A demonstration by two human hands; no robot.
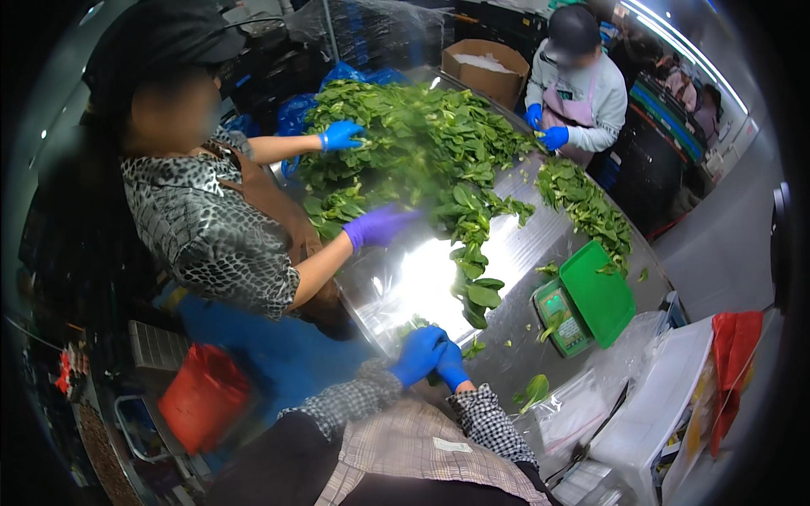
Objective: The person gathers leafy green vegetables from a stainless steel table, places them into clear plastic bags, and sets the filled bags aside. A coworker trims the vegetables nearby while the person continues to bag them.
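Note:
My left hand [417, 355], in a blue glove, meets my right hand [452, 367], gloved alike, over the near edge of a steel table [500, 357]. Together they close around leafy greens [412, 326]. Leaves show beyond my left hand and a little green below, between the hands; most of what they hold is hidden by the gloves. Just past my fingers lies a small loose sprig [473, 348]. A trail of leafy greens [484, 294] runs from there back to a large heap of greens [405, 126].
At right, a green scale [560, 316] carries a tilted green tray [598, 294]; clear plastic bags [573, 408] and a white bin [652, 392] are nearer. A co-worker [209, 221] reaches across from the left; another person [579, 95] handles greens beyond. A red bag [204, 398] is at lower left.

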